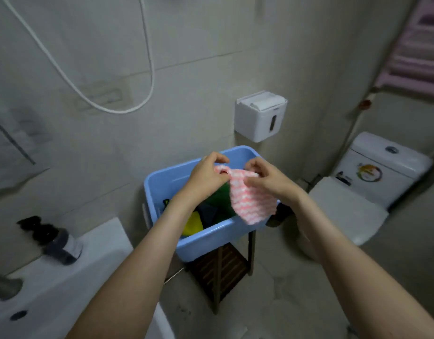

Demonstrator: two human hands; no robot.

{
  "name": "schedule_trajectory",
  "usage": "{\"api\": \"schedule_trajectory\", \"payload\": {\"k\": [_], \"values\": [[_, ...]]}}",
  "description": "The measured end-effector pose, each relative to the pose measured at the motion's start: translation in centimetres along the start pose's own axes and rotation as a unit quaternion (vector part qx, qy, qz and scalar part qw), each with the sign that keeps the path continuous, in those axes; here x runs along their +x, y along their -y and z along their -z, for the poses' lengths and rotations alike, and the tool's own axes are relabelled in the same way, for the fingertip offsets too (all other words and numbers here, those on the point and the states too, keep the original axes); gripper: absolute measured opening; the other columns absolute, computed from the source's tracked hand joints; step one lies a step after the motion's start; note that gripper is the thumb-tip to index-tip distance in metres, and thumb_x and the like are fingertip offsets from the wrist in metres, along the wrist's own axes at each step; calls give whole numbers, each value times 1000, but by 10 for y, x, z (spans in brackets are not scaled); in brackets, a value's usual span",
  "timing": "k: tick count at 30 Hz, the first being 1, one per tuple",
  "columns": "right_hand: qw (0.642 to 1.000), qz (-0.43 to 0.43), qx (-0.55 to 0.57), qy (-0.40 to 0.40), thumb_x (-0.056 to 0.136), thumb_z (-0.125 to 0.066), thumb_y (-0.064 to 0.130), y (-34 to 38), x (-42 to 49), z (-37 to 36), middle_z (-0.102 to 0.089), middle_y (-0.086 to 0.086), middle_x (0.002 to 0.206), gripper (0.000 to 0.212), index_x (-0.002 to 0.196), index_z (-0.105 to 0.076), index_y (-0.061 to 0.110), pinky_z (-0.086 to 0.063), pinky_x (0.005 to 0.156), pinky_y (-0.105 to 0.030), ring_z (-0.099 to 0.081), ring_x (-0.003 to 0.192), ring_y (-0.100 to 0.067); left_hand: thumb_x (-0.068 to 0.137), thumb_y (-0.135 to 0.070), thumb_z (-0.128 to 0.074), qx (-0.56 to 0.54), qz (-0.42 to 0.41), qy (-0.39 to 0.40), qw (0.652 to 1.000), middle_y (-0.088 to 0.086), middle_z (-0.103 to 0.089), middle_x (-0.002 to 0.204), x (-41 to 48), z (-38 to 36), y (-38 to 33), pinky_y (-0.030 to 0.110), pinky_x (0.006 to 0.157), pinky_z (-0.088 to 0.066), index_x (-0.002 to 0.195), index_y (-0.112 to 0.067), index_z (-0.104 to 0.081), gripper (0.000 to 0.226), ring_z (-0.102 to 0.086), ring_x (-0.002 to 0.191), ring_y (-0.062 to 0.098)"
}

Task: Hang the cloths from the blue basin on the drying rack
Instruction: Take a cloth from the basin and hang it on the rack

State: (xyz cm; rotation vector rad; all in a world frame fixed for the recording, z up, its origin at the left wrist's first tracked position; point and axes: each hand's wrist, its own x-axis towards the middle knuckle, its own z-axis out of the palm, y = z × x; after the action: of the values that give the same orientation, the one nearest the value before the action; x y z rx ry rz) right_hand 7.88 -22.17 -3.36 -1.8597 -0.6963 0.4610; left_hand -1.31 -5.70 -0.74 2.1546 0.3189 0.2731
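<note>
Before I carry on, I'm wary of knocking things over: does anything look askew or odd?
The blue basin is wider than the dark wooden stand under it and overhangs toward the sink, so it might tip if pushed. The left hand and right hand pinch the pink-and-white cloth above it; nothing looks spilled or damaged.

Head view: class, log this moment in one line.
left hand: pinches pink cloth | right hand: pinches same | blue basin: holds other cloths

Grey tiled wall point(211, 69), white toilet point(372, 177), sink point(64, 277)
</note>
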Motion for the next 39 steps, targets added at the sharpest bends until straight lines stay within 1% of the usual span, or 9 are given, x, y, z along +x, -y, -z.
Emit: {"api": "schedule_trajectory", "payload": {"k": [2,5,11,15,20,28,32,35,39], "values": [[998,-29,-15,-53,85,-64,6,2,-28,3,-55,0,86,31,109,-54,22,-45,76,-25,-54,78,-10,80,-10,-65,36,-14,61,997,-3,-62,115,-4,-4,-1,24,87,-42,109,-18,-59,31,-58,106,16],[990,-55,-47,-117,84,-67,11,5,-78,2,-59,3,89,27,105,-59,24,-44,80,-20,-55,81,-7,81,-12,-64,71,-52,116,989,-5,-62,111,-14,-12,-10,19,81,-38,112,-19,-60,31,-57,103,12],[962,-128,-70,-229,90,-59,10,14,-200,-3,-60,6,83,7,94,-65,11,-41,70,-15,-52,75,-1,82,-5,-52,49,-122,246,960,5,-69,97,-61,-51,-44,34,82,-50,87,-18,-67,21,-62,94,21],[936,-134,-64,-320,88,-62,8,19,-269,-5,-60,7,78,1,88,-63,8,-42,65,-12,-52,68,5,84,-10,-54,26,-148,300,942,7,-68,98,-104,-79,-66,35,81,-50,95,-12,-65,16,-62,93,24],[910,-173,-87,-367,84,-70,16,9,-344,-20,-56,11,69,21,73,-53,22,-42,68,-29,-50,67,-5,84,-15,-61,85,-173,383,903,10,-67,109,-163,-102,-81,33,85,-47,102,-14,-67,19,-61,102,25],[908,-196,-26,-369,89,-60,12,16,-460,-80,-53,1,74,12,84,-50,16,-38,65,-31,-48,70,-12,67,-23,-51,-8,-153,395,906,0,-66,77,-283,-99,-94,34,77,-50,71,-26,-61,11,-63,85,23],[914,-192,-8,-358,93,-49,7,23,-499,-117,-60,5,93,15,97,-56,20,-46,73,-25,-57,82,-9,87,-11,-52,-19,-148,404,902,-1,-59,82,-334,-94,-80,33,72,-43,83,-19,-54,10,-54,82,18],[908,-197,-34,-369,95,-52,15,27,-515,-133,-64,6,96,12,98,-63,20,-49,83,-30,-60,92,-10,89,-19,-55,-9,-148,415,897,0,-60,92,-359,-82,-75,30,72,-43,98,-12,-54,11,-54,84,14],[899,-193,-59,-389,94,-54,13,47,-527,-151,-64,7,93,15,99,-68,10,-46,84,-25,-58,92,-9,85,-7,-51,-33,-174,381,908,0,-59,87,-384,-56,-76,24,64,-40,97,-8,-56,13,-52,78,9]]}}
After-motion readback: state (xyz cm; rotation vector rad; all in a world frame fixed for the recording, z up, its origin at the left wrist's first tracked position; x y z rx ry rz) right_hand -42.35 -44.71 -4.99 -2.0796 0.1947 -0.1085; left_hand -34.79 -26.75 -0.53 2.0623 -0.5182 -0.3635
